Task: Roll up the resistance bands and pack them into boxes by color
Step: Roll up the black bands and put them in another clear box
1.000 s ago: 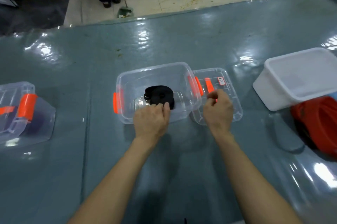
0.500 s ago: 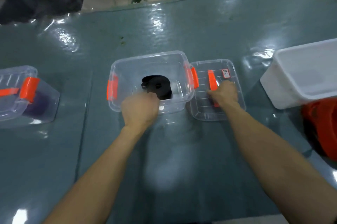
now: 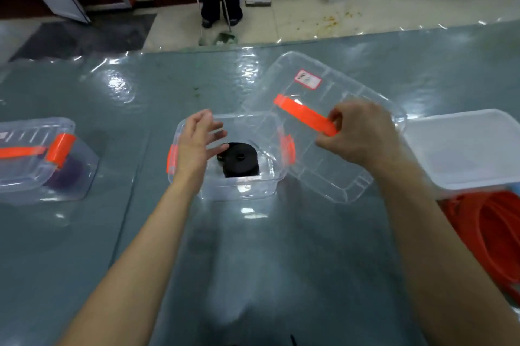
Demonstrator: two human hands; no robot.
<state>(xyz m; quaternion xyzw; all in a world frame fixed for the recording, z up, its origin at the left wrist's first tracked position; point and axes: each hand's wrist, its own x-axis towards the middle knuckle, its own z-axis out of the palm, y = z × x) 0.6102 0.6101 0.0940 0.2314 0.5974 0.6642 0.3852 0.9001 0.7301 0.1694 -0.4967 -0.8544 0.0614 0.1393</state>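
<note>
Lifted off the worktop (image 3: 253, 261) in the last half second, the clear lid (image 3: 332, 165) now hangs tilted over the right rim of the open box (image 3: 239, 185), where it earlier lay flat beside it. The right hand (image 3: 357, 134) pinches the lid's orange handle (image 3: 304, 117) between thumb and curled fingers (image 3: 336, 117). The left hand (image 3: 197, 143) has risen from the near wall and hovers above the left rim, fingers spread, holding nothing. The rolled black band (image 3: 242, 160) lies on the box floor, untouched. I judge that the black band is packed and closing comes next: the lid must be levelled and seated. A lidded box (image 3: 33, 165) at left holds a purple roll (image 3: 67, 174); loose red bands (image 3: 495, 233) lie just beside the white tub (image 3: 464, 154)
</note>
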